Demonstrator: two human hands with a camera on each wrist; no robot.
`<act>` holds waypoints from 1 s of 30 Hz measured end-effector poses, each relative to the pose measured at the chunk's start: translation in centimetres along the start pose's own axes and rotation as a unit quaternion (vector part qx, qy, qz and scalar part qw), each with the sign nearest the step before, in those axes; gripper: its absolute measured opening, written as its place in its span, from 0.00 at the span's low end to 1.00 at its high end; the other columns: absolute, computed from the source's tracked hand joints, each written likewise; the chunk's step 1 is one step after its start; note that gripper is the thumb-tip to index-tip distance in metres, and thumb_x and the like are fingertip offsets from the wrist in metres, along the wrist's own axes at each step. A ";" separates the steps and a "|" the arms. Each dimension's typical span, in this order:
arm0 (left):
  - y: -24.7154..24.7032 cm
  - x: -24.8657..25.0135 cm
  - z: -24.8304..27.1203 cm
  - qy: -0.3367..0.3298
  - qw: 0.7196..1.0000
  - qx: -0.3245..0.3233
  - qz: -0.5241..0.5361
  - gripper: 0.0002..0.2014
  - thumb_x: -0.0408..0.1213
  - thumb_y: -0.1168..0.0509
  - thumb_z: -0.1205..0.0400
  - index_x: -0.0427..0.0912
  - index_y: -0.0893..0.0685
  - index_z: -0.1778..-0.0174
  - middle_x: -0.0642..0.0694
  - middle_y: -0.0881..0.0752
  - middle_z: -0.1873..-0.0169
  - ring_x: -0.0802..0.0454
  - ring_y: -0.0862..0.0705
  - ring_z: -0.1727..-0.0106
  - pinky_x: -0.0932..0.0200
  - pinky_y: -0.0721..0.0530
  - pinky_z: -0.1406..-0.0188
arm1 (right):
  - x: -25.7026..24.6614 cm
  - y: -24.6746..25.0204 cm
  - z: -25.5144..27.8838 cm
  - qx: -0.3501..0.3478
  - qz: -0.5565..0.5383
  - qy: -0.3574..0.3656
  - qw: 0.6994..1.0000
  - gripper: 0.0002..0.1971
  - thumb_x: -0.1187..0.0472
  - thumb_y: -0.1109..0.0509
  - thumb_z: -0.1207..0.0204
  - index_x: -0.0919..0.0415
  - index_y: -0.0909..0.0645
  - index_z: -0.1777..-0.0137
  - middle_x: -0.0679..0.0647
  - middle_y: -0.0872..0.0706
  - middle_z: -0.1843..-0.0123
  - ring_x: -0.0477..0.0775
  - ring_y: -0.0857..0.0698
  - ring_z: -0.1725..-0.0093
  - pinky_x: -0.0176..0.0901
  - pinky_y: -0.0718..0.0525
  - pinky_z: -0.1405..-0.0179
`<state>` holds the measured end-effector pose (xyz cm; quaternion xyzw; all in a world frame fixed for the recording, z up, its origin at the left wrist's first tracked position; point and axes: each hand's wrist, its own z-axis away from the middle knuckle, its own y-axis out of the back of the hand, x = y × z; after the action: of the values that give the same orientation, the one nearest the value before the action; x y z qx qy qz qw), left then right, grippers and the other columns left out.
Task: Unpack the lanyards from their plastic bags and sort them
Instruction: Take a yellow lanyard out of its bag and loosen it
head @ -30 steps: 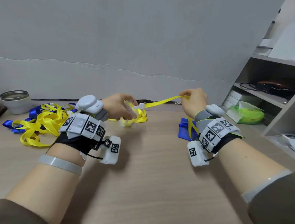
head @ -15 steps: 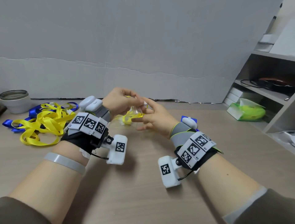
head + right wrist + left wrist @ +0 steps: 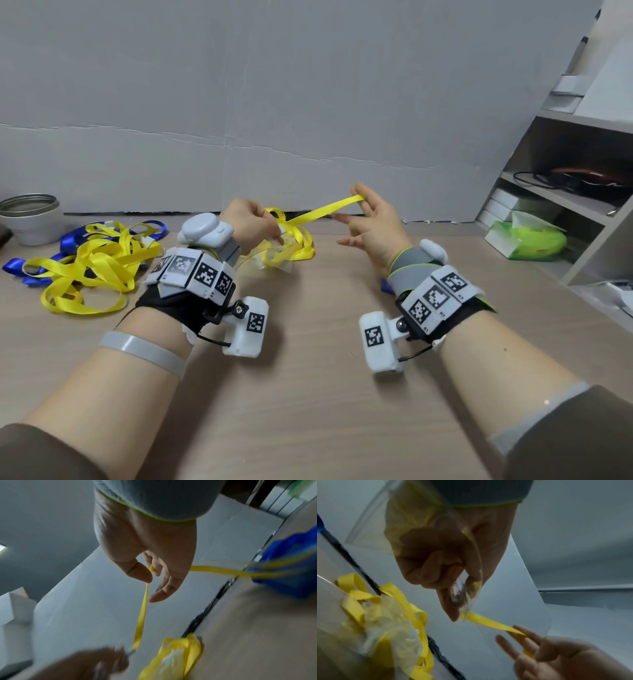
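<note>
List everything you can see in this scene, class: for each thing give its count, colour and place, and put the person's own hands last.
Yellow lanyard: one, yellow, stretched between both hands above the table.
Plastic bag: one, clear, under the left hand, yellow loops beside it.
Lanyard pile: several, yellow and blue, tangled on the table's left.
Cup: one, white with metal rim, far left by the wall.
Tissue pack: one, green, beside the shelf on the right.
Shelf: one, grey, right edge.
Table: one, light wood.
Left hand: pinches the bag and lanyard.
Right hand: pinches the lanyard's end, other fingers spread.
</note>
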<state>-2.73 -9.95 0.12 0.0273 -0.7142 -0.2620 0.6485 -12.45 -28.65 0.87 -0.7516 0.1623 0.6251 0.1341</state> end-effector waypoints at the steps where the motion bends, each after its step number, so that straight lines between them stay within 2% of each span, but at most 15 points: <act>1: 0.0 -0.2 -0.3 0.006 1.000 0.026 -0.010 0.10 0.28 0.37 0.22 0.36 0.16 0.69 0.41 0.08 0.66 0.54 0.39 0.85 0.72 0.37 0.85 | -0.4 0.6 -0.7 0.012 0.000 0.006 1.000 0.38 0.82 0.43 0.24 0.57 0.40 0.15 0.49 0.34 0.17 0.56 0.12 0.39 0.44 0.15 0.67; 5: 0.4 -1.4 -1.6 0.038 0.994 0.081 -0.066 0.08 0.30 0.35 0.24 0.34 0.11 0.62 0.51 0.16 0.84 0.56 0.33 0.88 0.72 0.33 0.84 | -2.8 2.8 -3.4 0.072 0.003 0.022 0.997 0.36 0.81 0.43 0.24 0.60 0.39 0.16 0.51 0.30 0.20 0.59 0.12 0.41 0.42 0.16 0.70; 7: 0.6 -1.9 -1.7 0.045 0.993 0.096 -0.060 0.05 0.33 0.32 0.25 0.37 0.12 0.64 0.47 0.10 0.74 0.51 0.30 0.81 0.67 0.27 0.77 | -3.8 3.5 -4.3 0.099 0.010 0.025 0.995 0.36 0.80 0.43 0.25 0.61 0.39 0.16 0.50 0.23 0.32 0.58 0.14 0.47 0.43 0.15 0.69; 9: 0.5 -2.1 -1.9 0.040 0.993 0.101 -0.042 0.08 0.33 0.31 0.23 0.40 0.15 0.68 0.46 0.08 0.67 0.51 0.29 0.79 0.66 0.28 0.78 | -4.0 3.9 -4.8 0.108 0.054 -0.004 0.993 0.36 0.77 0.41 0.25 0.60 0.41 0.16 0.49 0.23 0.46 0.57 0.15 0.51 0.47 0.13 0.66; 11: 0.3 -2.1 -2.0 0.031 0.995 0.091 -0.028 0.08 0.33 0.31 0.22 0.40 0.16 0.67 0.45 0.08 0.65 0.53 0.30 0.80 0.66 0.31 0.80 | -3.2 3.9 -4.8 0.075 0.156 -0.109 0.979 0.34 0.75 0.41 0.24 0.62 0.44 0.17 0.54 0.23 0.41 0.63 0.10 0.50 0.50 0.13 0.65; 12: 0.2 -1.9 -2.0 0.027 0.996 0.087 -0.017 0.06 0.34 0.30 0.22 0.39 0.14 0.65 0.42 0.08 0.63 0.52 0.30 0.80 0.65 0.32 0.80 | -2.7 3.9 -4.5 0.044 0.219 -0.170 0.960 0.28 0.74 0.42 0.23 0.68 0.41 0.22 0.60 0.21 0.39 0.67 0.09 0.51 0.50 0.14 0.66; 14: 0.1 -1.6 -1.9 0.018 0.997 0.074 0.009 0.07 0.35 0.29 0.23 0.34 0.12 0.58 0.35 0.08 0.57 0.51 0.32 0.81 0.66 0.32 0.82 | -1.9 3.8 -3.8 -0.003 0.296 -0.244 0.924 0.16 0.73 0.43 0.22 0.79 0.36 0.36 0.70 0.13 0.46 0.70 0.08 0.56 0.44 0.19 0.73; 15: 0.0 -1.4 -1.7 0.014 0.998 0.058 0.023 0.09 0.36 0.29 0.22 0.32 0.12 0.54 0.32 0.09 0.55 0.52 0.33 0.83 0.68 0.33 0.84 | -1.5 3.7 -3.6 -0.013 0.306 -0.252 0.918 0.13 0.72 0.43 0.21 0.78 0.32 0.39 0.71 0.11 0.51 0.69 0.08 0.58 0.41 0.21 0.76; 17: -0.2 -1.0 -1.4 0.002 0.998 0.020 0.054 0.11 0.35 0.31 0.20 0.28 0.14 0.50 0.29 0.10 0.52 0.55 0.35 0.86 0.70 0.36 0.86 | -1.3 3.1 -3.0 -0.029 0.290 -0.231 0.928 0.09 0.71 0.44 0.20 0.70 0.30 0.42 0.69 0.10 0.55 0.66 0.09 0.61 0.38 0.24 0.79; 19: -0.5 -0.7 -0.9 -0.006 0.996 -0.011 0.083 0.10 0.35 0.31 0.19 0.30 0.15 0.51 0.27 0.11 0.49 0.55 0.35 0.85 0.70 0.37 0.85 | -1.0 1.9 -2.1 -0.065 0.255 -0.198 0.944 0.11 0.71 0.43 0.20 0.65 0.28 0.39 0.67 0.09 0.54 0.63 0.09 0.62 0.37 0.22 0.78; 22: -0.9 -0.4 -0.4 -0.013 0.993 -0.041 0.112 0.06 0.37 0.31 0.17 0.38 0.17 0.56 0.28 0.11 0.48 0.56 0.33 0.83 0.69 0.37 0.85 | -0.3 -0.2 -1.3 -0.098 0.231 -0.111 0.962 0.19 0.71 0.38 0.21 0.63 0.26 0.30 0.66 0.11 0.44 0.59 0.11 0.58 0.41 0.16 0.73; 24: -1.0 0.0 -0.1 -0.016 0.990 -0.069 0.124 0.04 0.37 0.31 0.17 0.40 0.17 0.55 0.32 0.10 0.51 0.54 0.33 0.80 0.68 0.36 0.84 | -0.3 -1.2 -1.3 -0.092 0.247 -0.033 0.964 0.23 0.69 0.32 0.25 0.63 0.22 0.28 0.60 0.14 0.37 0.53 0.14 0.50 0.45 0.11 0.60; 26: -0.9 0.4 0.3 -0.022 0.987 -0.093 0.132 0.02 0.35 0.31 0.18 0.43 0.17 0.55 0.39 0.09 0.56 0.53 0.32 0.78 0.67 0.35 0.82 | -0.3 -1.9 -1.2 -0.104 0.257 0.015 0.961 0.26 0.67 0.29 0.30 0.60 0.20 0.29 0.55 0.15 0.36 0.51 0.16 0.42 0.46 0.14 0.43; 28: -0.8 0.6 0.5 -0.026 0.984 -0.105 0.140 0.03 0.31 0.32 0.19 0.43 0.16 0.55 0.42 0.10 0.58 0.54 0.29 0.77 0.67 0.33 0.81 | -0.1 -2.3 -1.0 -0.143 0.266 0.032 0.953 0.24 0.72 0.32 0.27 0.59 0.18 0.31 0.52 0.13 0.37 0.48 0.16 0.36 0.41 0.17 0.37; 30: -0.7 0.9 0.7 -0.035 0.981 -0.127 0.143 0.06 0.28 0.33 0.20 0.43 0.15 0.55 0.44 0.12 0.61 0.54 0.26 0.76 0.65 0.30 0.80 | 0.4 -2.4 -0.9 -0.168 0.255 0.045 0.951 0.21 0.75 0.32 0.25 0.60 0.15 0.34 0.51 0.11 0.41 0.44 0.14 0.38 0.39 0.18 0.36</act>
<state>-3.74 -10.62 0.63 -0.1668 -0.6938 -0.2554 0.6524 -10.59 -26.84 0.67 -0.7243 0.2465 0.6224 -0.1653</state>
